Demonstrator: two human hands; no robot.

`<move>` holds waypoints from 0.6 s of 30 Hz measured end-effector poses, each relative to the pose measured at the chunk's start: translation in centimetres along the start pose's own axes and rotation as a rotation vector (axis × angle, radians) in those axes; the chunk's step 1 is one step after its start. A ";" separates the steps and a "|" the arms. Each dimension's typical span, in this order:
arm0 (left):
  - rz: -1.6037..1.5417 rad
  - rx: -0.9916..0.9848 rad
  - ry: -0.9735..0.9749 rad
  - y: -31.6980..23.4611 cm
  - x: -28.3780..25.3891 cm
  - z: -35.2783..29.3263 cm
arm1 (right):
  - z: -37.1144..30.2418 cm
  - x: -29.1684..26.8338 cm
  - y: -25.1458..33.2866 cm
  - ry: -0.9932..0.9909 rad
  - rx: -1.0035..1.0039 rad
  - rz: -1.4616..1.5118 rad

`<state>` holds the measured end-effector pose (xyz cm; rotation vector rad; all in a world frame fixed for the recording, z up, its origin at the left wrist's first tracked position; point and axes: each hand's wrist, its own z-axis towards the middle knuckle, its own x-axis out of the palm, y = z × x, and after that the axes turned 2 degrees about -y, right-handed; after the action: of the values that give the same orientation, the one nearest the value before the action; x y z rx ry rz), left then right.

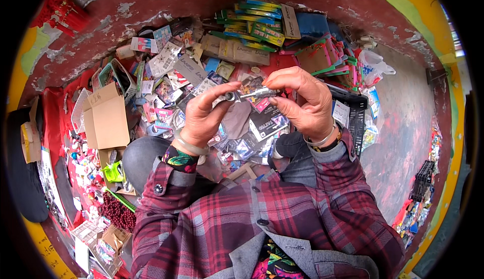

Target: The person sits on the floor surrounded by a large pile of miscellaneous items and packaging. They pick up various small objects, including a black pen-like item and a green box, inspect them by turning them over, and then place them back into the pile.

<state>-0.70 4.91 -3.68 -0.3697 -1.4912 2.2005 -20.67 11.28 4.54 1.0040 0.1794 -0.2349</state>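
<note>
Both hands are raised in front of me over a heap of small packaged goods. My left hand (205,113) pinches one end of a small silvery metal object (248,95), a short cylinder-like piece. The other end sits between the fingertips of my right hand (301,100). Each wrist carries a pale bangle, and plaid red sleeves cover my forearms. What exactly the metal piece is, I cannot tell.
An open cardboard box (105,117) lies at the left. A black plastic crate (355,113) stands right of my hands. Stacked green and yellow packets (254,19) lie at the back by a red peeling wall. Dark red beads (117,213) lie lower left.
</note>
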 end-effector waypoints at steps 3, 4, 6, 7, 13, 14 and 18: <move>0.067 -0.050 0.048 0.7 0.3 -0.1 | -0.2 -0.2 -0.7 -0.041 0.031 -0.015; 0.101 -0.085 0.079 1.0 0.5 -0.2 | -0.1 -0.3 -0.9 -0.056 0.044 -0.010; -0.034 -0.130 -0.022 0.6 0.4 -0.1 | 0.0 -0.3 -0.5 -0.073 0.042 -0.003; -0.025 -0.140 -0.031 0.6 0.3 -0.2 | 0.1 -0.1 -0.4 -0.080 0.046 -0.005; 0.070 -0.004 -0.004 -0.6 0.6 -0.1 | -0.1 -0.5 -0.9 -0.082 0.044 -0.018; 0.095 -0.001 0.019 -0.7 0.7 -0.1 | 0.2 -0.5 -0.8 -0.086 0.021 -0.025; 0.118 -0.074 -0.035 0.0 0.2 -0.1 | 0.1 -0.1 -0.1 -0.083 0.016 -0.044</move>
<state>-0.81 5.07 -3.73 -0.4561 -1.6105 2.2578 -20.84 11.19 4.51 1.0046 0.1241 -0.3176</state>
